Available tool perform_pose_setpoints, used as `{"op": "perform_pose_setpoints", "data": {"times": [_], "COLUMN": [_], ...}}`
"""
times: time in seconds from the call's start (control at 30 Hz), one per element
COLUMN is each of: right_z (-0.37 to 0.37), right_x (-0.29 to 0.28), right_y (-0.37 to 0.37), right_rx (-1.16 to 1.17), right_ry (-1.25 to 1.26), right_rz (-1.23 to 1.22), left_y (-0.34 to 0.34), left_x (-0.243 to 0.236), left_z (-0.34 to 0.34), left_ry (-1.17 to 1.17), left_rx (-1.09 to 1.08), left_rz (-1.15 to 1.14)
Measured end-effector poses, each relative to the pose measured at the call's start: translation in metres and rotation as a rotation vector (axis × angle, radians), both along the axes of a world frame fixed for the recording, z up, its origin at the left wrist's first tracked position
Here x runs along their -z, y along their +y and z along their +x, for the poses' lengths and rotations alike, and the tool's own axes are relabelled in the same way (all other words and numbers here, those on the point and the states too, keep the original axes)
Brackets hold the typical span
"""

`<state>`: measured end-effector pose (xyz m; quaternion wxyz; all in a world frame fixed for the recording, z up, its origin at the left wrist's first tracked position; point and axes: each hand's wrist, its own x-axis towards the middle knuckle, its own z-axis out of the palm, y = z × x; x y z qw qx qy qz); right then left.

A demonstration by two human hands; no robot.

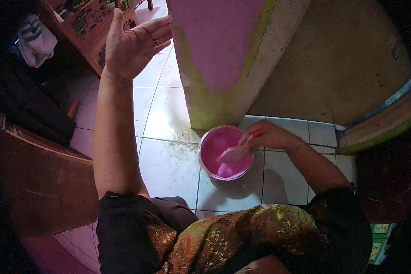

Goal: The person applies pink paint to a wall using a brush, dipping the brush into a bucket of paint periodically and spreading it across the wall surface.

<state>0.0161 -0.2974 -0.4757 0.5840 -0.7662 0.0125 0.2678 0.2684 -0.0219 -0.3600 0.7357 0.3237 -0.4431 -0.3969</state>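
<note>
White tiles pave the floor (169, 160) of a room, with a broad brown wall panel (333, 64) rising at the upper right. Between them stands a pillar (223, 41), its front face pink through the middle and yellow-green along the borders and toward the base, pale flecks scattered on the tiles just beside its foot. The person's patterned shirt (246, 233), black with orange-brown and gold, fills the lower edge. A carved wooden piece of furniture (84, 29) leans into view at the upper left, near a white cloth (36, 43) with green stripes. A round bucket (228, 178) of pink paint (213, 145) sits on the tiles directly before the pillar's base, its rim smeared. The hands are well apart. The left hand (131, 51) is raised and flat, thumb away from the fingers, whose tips meet the pillar's left edge; whether they press against it cannot be told. The right hand (268, 136) is clamped around a paintbrush (233, 155), tilted over the bucket, its pink-coated head within the rim and its orange-red handle partly hidden by the grip. A ring (155, 43) circles a left finger.
</note>
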Motion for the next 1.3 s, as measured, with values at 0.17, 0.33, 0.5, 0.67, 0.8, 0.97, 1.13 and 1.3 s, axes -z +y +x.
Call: {"op": "perform_pose_setpoints", "data": {"times": [0.17,0.33,0.5,0.67,0.8,0.97,1.13,1.3], "right_z": [-0.017,-0.034,-0.060,-0.044,-0.022,-0.006,0.007,0.010], "right_x": [-0.045,-0.090,-0.110,-0.114,-0.124,-0.155,-0.202,-0.204], "right_y": [-0.024,-0.014,0.039,0.042,0.041,0.042,0.042,0.049], "right_rx": [0.197,0.361,0.606,0.289,0.412,0.498,0.521,0.386], "right_ry": [-0.054,-0.231,-0.957,-1.467,-1.566,-1.741,-2.002,-2.152], "right_rz": [0.197,0.256,0.158,-0.522,-0.555,-0.523,-0.406,-0.597], "left_y": [-0.001,0.001,-0.003,-0.005,-0.009,-0.004,-0.003,0.000], "left_x": [-0.004,-0.002,-0.007,-0.010,-0.016,-0.014,-0.013,-0.012], "left_z": [0.004,-0.004,-0.017,-0.021,-0.028,-0.031,-0.025,-0.024], "left_ry": [-0.033,0.031,0.061,0.070,0.040,0.037,0.052,0.008], "left_rx": [0.195,-0.074,-0.257,-0.272,-0.291,-0.307,-0.278,-0.266], "left_rz": [-0.050,0.041,0.126,0.143,0.151,0.163,0.172,0.149]}}
